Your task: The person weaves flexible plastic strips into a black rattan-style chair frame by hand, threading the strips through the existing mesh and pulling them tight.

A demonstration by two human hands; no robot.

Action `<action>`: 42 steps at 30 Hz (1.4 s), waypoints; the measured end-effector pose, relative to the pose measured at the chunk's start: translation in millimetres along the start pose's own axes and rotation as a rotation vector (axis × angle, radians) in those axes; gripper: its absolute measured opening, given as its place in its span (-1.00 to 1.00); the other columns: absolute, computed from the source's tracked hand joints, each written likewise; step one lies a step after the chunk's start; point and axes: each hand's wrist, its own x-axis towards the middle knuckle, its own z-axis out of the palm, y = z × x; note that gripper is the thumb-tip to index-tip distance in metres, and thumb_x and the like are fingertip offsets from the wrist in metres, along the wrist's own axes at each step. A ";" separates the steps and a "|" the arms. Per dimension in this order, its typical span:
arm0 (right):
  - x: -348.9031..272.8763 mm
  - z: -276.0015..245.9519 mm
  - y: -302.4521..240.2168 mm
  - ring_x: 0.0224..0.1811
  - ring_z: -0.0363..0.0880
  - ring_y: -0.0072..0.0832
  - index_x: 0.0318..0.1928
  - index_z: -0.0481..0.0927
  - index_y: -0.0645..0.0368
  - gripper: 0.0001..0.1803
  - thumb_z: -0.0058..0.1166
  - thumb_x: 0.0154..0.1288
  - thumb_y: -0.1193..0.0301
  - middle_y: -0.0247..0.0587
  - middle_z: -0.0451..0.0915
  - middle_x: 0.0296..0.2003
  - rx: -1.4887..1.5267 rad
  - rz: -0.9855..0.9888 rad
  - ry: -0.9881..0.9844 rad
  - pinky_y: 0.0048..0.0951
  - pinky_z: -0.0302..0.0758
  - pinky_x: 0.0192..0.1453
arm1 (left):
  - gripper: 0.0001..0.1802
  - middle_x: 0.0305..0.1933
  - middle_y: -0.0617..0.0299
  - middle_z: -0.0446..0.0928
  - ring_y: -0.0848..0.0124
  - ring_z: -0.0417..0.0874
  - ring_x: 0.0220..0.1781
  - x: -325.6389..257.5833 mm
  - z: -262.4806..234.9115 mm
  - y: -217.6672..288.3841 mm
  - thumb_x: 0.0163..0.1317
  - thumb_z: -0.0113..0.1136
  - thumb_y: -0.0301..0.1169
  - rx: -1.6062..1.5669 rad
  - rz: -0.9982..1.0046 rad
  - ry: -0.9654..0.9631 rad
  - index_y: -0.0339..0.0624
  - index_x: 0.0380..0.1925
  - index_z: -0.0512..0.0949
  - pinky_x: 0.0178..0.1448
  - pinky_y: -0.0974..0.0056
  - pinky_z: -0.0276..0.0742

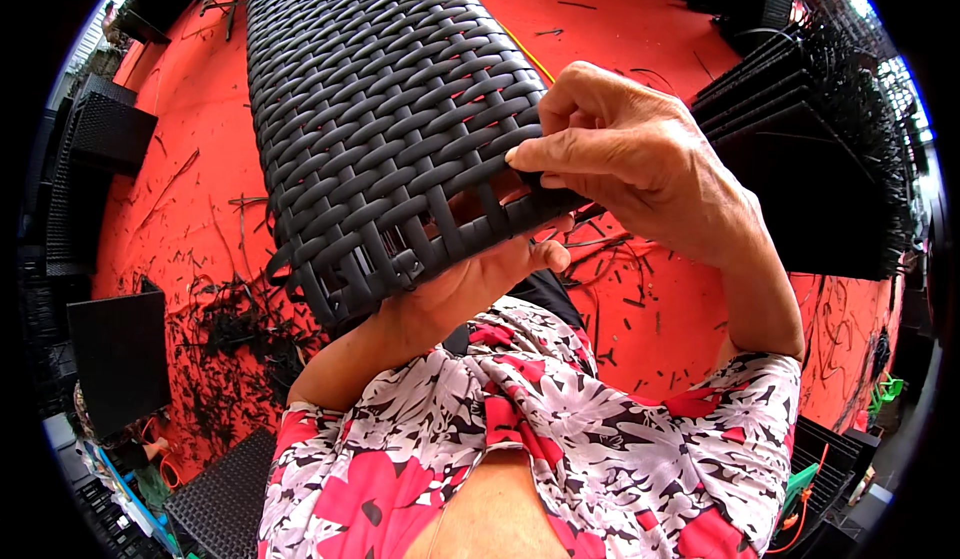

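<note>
A black woven wicker panel stretches away from me, its near end tilted toward my body. Along that near edge the weave leaves open gaps, and bare upright strands show between the last woven row and the frame. My left hand is beneath the near edge, holding it from below; most of its fingers are hidden behind the weave. At the near right corner, the thumb and fingers of my right hand are pinched on a black wicker strip in the last row. The strip's end is hidden by the fingers.
Black scraps litter the red floor. Stacked dark panels stand at right, with more woven pieces at left. A flat black panel stands at lower left. A yellow cord runs behind the weave.
</note>
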 end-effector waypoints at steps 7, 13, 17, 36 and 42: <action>8.4 4.6 -11.3 -0.43 0.63 -0.37 -0.29 0.63 0.31 -0.86 0.25 0.11 0.54 -0.13 0.63 -0.40 0.157 0.014 0.014 -0.46 0.54 -0.36 | -0.56 0.29 0.25 0.41 0.12 0.39 0.30 -3.2 -1.5 3.4 0.35 0.09 -0.20 -0.004 0.021 -0.021 0.04 0.21 0.40 0.09 0.00 0.42; 12.6 -1.5 -14.6 -0.44 0.62 -0.22 -0.10 0.63 0.29 -0.71 0.12 0.12 0.66 -0.12 0.60 -0.48 -0.035 0.038 -0.101 -0.36 0.52 -0.35 | -0.51 0.33 0.25 0.39 0.20 0.37 0.35 -8.8 -2.7 0.7 0.30 0.15 -0.15 0.001 0.125 0.058 0.06 0.21 0.40 0.11 -0.05 0.44; 20.2 -0.2 -29.2 -0.53 0.51 -0.11 -0.36 0.53 0.30 -0.87 0.07 0.01 0.67 -0.09 0.45 -0.62 -0.303 0.198 -0.166 -0.23 0.40 -0.42 | -0.48 0.32 0.27 0.40 0.27 0.39 0.33 -9.1 -9.9 0.2 0.28 0.18 -0.14 0.055 0.123 0.046 0.07 0.22 0.39 0.09 -0.04 0.45; 13.2 19.0 -25.2 -0.44 0.58 -0.40 -0.24 0.61 0.26 -0.82 0.20 0.09 0.60 -0.14 0.58 -0.41 -0.119 0.259 -0.078 -0.45 0.49 -0.40 | -0.51 0.29 0.26 0.42 0.31 0.42 0.29 -20.5 -21.4 -7.1 0.30 0.13 -0.06 0.042 0.218 0.043 0.07 0.19 0.43 0.18 -0.06 0.42; 8.5 22.6 -30.5 -0.44 0.55 -0.44 -0.25 0.63 0.26 -0.84 0.21 0.11 0.63 -0.16 0.51 -0.24 -0.195 0.157 -0.073 -0.45 0.48 -0.40 | -0.52 0.27 0.32 0.43 0.29 0.39 0.32 -14.0 -26.0 -7.1 0.26 0.18 -0.05 -0.059 0.145 0.020 0.12 0.16 0.46 0.18 -0.10 0.42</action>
